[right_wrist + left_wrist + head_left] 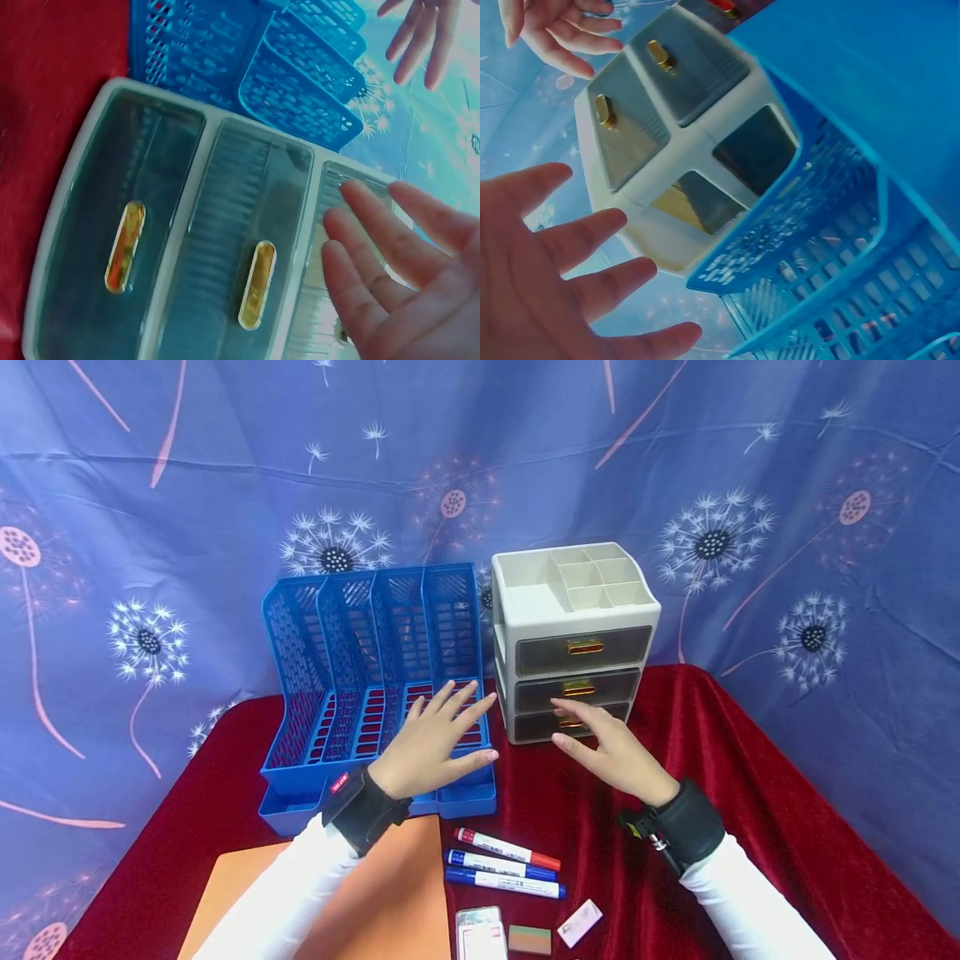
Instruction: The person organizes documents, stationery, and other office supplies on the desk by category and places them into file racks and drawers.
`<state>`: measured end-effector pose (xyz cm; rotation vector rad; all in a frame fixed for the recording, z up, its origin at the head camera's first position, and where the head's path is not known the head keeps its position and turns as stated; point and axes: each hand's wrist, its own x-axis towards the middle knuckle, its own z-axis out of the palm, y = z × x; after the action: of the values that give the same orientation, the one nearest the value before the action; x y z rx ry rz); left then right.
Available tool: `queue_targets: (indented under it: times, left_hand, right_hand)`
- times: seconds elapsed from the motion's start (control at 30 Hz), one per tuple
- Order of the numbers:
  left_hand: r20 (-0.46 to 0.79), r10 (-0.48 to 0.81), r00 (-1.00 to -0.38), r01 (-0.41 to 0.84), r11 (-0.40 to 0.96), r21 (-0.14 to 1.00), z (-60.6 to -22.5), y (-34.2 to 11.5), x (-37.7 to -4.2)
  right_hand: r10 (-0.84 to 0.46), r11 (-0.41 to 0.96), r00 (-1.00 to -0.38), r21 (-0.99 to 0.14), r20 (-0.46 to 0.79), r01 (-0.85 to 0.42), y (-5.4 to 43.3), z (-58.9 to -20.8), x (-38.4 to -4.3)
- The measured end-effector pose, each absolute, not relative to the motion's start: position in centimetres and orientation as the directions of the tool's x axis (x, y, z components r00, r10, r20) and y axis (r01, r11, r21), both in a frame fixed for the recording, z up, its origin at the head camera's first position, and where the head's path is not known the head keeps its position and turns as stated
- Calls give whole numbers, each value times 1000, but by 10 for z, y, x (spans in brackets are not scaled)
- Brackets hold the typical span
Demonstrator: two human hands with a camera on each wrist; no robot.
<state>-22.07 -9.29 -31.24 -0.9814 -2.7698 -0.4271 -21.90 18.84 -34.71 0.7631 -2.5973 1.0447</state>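
Note:
My left hand [435,739] hovers over the front of the blue file rack [300,760], fingers spread and holding nothing. The right hand [618,756] is held in front of the white drawer unit [517,618], its fingers extended and nothing in its grasp. This unit has dark see-through drawers with gold handles [585,647] and an open compartment top. In the left wrist view the left palm [525,277] faces the drawer unit. The right wrist view shows the right fingers [390,240] overlapping the drawer fronts.
An orange folder [397,893] lies at the front left, under the left sleeve. One red marker [506,847] and two blue markers [502,883] lie beside it. Nearer are a clear-topped box [481,935], a sticky-note-like block [529,940] and an eraser [580,923]. A patterned blue curtain [225,527] hangs behind.

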Motion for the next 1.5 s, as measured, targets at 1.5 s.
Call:
queue_targets:
  times: [1.5]
  left_hand:
    - [438,476,-762,552,832,54,-243,48,-328]
  right_hand:
    - [-73,-71,-990,-991,123,-117,188,-311,-286]
